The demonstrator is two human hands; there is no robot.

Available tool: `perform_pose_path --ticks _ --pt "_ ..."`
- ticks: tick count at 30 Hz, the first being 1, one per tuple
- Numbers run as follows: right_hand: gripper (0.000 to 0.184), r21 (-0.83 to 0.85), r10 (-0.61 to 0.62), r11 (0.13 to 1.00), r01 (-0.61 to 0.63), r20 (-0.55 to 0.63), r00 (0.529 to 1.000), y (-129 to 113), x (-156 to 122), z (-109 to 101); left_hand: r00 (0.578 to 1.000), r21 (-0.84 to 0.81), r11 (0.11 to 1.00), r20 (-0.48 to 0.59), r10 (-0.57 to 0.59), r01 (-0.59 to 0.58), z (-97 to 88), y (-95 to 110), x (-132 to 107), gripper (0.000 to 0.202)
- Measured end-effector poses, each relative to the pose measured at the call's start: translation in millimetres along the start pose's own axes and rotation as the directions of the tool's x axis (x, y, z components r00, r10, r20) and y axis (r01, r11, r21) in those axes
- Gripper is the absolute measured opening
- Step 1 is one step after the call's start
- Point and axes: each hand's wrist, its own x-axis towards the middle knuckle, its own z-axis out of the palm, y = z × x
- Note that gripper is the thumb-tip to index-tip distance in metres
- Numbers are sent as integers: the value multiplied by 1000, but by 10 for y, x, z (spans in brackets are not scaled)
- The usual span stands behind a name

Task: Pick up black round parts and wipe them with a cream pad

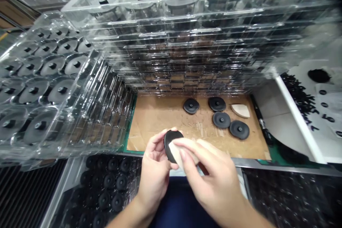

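My left hand grips a black disc-shaped part by its edge, its flat face turned toward my right hand. Between the fingers of my right hand is a cream-coloured wedge-like pad, pressed against the disc's face. Both hands are above the front edge of a brown cardboard sheet. Farther back on the cardboard lie several more dark discs, each with a small central stub, among them one disc standing apart and another disc at the right. A second cream pad rests beside them.
Tall stacks of clear plastic trays rise behind and at the left, holding similar discs. A white bin with small black pieces is at the right. Below the bench edge, more trays of dark parts sit at lower left.
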Motion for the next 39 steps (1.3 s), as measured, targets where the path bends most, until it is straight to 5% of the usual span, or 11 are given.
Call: perform_pose_path --ticks 3,5,8,11,15,20,24,27,30,34,39 --pt "18 6 181 983 -183 126 975 108 -85 -94 999 37 999 -28 37 -36 -69 -18 2 64" --pt "17 1 211 977 -211 61 976 125 -106 -159 998 50 997 -24 58 -57 -81 -33 -1 64" --pt "18 -18 43 999 -44 -61 997 14 -43 -148 996 50 994 12 92 -93 -35 -36 2 60" --pt "19 19 -26 999 26 9 1000 -66 8 -70 994 31 993 13 113 -113 -14 2 18 61" --pt "19 148 334 919 -366 200 921 122 -153 -72 991 36 990 8 134 -134 -87 57 21 61" --pt "17 183 583 786 -590 97 807 359 -382 -164 984 52 984 42 171 -173 -80 42 -2 61" --pt "13 187 461 875 -447 -33 887 150 -245 -199 985 65 983 53 166 -169 -21 17 -22 61" --pt "16 154 181 973 -172 -49 982 -87 -72 -133 985 62 984 41 166 -169 -12 16 -50 63" --pt "21 117 60 991 -61 8 998 -157 -30 -46 986 74 983 17 168 -169 -43 42 -69 61" --pt "19 224 377 881 -417 200 905 63 -225 -84 985 75 982 24 173 -174 -95 96 -52 57" --pt "24 297 617 710 -638 174 768 377 -453 -162 987 -1 995 126 99 -99 -100 88 -20 61"
